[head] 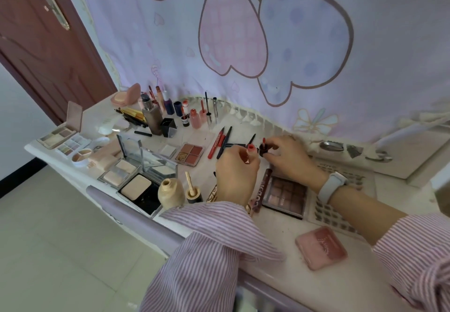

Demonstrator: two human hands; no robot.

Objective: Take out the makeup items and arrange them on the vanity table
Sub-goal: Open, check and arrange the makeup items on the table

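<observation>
My left hand (236,175) grips a small red lip gloss tube (250,149) upright above the white vanity table (275,228). Just to its right, my right hand (289,158) pinches the dark cap with its red applicator tip (263,147). Cap and tube are a little apart. Under my wrists lie a brown eyeshadow palette (285,196) and a dark tube with lettering (264,187). A four-pan blush palette (190,153) and red and black pencils (218,141) lie just beyond my left hand.
Open powder compacts (136,182), a beige foundation bottle (170,191) and its cap (193,191) stand front left. Bottles and lip tubes (170,111) line the back edge by the curtain. A pink compact (321,247) lies front right, a perforated basket (341,211) beside it.
</observation>
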